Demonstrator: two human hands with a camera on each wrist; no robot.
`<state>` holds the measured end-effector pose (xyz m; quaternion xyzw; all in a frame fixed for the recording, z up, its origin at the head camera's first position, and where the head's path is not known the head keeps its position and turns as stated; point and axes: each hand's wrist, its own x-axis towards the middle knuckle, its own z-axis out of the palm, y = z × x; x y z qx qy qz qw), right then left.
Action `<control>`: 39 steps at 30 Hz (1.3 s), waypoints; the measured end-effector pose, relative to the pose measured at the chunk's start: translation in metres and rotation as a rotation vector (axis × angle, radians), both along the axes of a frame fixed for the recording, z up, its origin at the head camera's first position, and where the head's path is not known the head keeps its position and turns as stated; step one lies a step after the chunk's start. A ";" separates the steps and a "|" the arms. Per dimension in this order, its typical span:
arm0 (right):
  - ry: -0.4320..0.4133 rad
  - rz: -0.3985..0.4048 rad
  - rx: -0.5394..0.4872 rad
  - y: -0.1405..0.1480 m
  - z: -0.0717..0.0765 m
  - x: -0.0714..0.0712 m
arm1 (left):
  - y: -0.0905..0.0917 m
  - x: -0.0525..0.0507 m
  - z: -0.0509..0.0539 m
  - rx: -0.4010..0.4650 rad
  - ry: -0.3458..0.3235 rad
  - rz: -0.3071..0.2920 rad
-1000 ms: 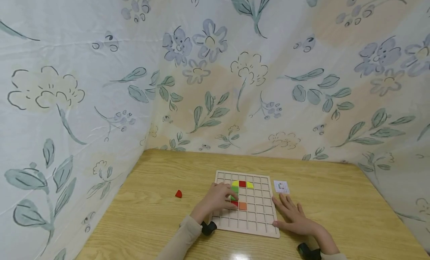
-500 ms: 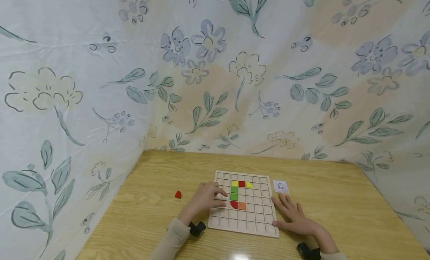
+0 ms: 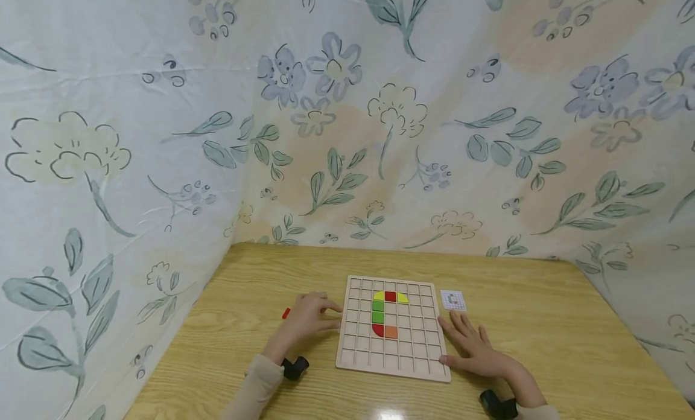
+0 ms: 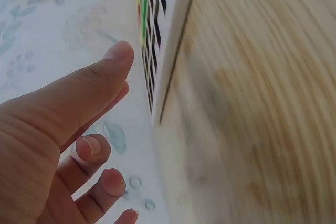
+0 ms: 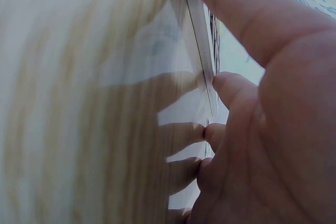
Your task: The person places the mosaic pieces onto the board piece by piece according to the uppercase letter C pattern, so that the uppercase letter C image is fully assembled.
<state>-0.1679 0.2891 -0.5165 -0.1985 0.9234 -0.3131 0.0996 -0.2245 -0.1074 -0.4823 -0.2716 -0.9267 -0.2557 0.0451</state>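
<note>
A wooden grid board (image 3: 415,350) lies flat on the table. In its cells sit two yellow quarter-round tiles, a red square tile (image 3: 390,297), two green square tiles (image 3: 377,317), a red quarter-round tile (image 3: 377,330) and an orange square tile (image 3: 391,332). My left hand (image 3: 304,321) hovers just off the board's left edge with loose fingers and nothing between them. Behind it, a loose red tile (image 3: 286,313) on the table is partly covered by the hand. My right hand (image 3: 478,350) rests with spread fingers, thumb and fingertip touching the board's right edge.
A small card (image 3: 453,300) printed with a coloured grid pattern lies beyond the right hand, next to the board. Floral cloth (image 3: 347,136) hangs behind and beside the wooden table (image 3: 255,275).
My left hand has come away from the tiles and moved left, off the board, toward the loose red tile, uncovering the red quarter-round tile in the grid. The right hand stays put.
</note>
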 end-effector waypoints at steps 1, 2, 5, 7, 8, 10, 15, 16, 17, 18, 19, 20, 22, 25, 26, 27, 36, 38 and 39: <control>0.001 0.001 -0.002 0.000 0.000 0.000 | -0.004 0.000 0.000 -0.003 -0.001 0.011; 0.000 -0.002 0.003 0.000 0.000 0.000 | -0.007 0.000 0.000 -0.003 -0.004 0.021; 0.000 0.000 0.003 0.000 -0.001 0.000 | -0.018 0.000 -0.003 -0.016 0.009 0.057; 0.004 0.000 0.003 0.000 0.000 0.000 | -0.025 -0.001 -0.005 -0.022 0.027 0.080; 0.004 0.003 0.002 0.000 0.001 0.000 | -0.028 0.000 -0.006 -0.022 0.034 0.091; 0.005 0.007 -0.003 -0.001 0.002 0.001 | -0.035 0.000 -0.009 -0.017 0.039 0.116; 0.004 0.005 -0.008 -0.002 0.003 0.002 | -0.050 0.001 -0.013 0.009 0.029 0.188; 0.005 0.005 -0.007 -0.002 0.003 0.002 | -0.052 0.002 -0.013 0.009 0.034 0.202; 0.007 0.007 -0.009 -0.002 0.003 0.002 | -0.054 0.002 -0.013 0.004 0.038 0.217; 0.009 0.008 -0.010 -0.001 0.003 0.002 | -0.056 0.003 -0.013 -0.003 0.040 0.231; 0.011 0.009 -0.012 -0.001 0.004 0.002 | -0.058 0.004 -0.012 -0.008 0.045 0.239; 0.014 0.010 -0.013 -0.001 0.004 0.002 | -0.060 0.004 -0.012 -0.015 0.050 0.248; 0.021 0.010 -0.015 -0.001 0.004 0.002 | -0.062 0.005 -0.011 -0.036 0.065 0.262; 0.023 0.012 -0.018 -0.001 0.004 0.002 | -0.065 0.006 -0.010 -0.062 0.070 0.282; 0.024 0.013 -0.015 -0.001 0.004 0.002 | -0.065 0.007 -0.009 -0.069 0.075 0.289; 0.022 0.013 -0.015 -0.001 0.004 0.002 | -0.066 0.007 -0.009 -0.074 0.075 0.297; 0.000 0.014 -0.027 0.000 0.007 0.002 | -0.072 0.003 -0.014 -0.108 0.069 0.352; -0.005 0.016 -0.026 0.000 0.006 0.002 | -0.074 0.003 -0.015 -0.112 0.069 0.369; -0.006 0.017 -0.029 0.000 0.006 0.002 | -0.076 0.003 -0.016 -0.113 0.071 0.373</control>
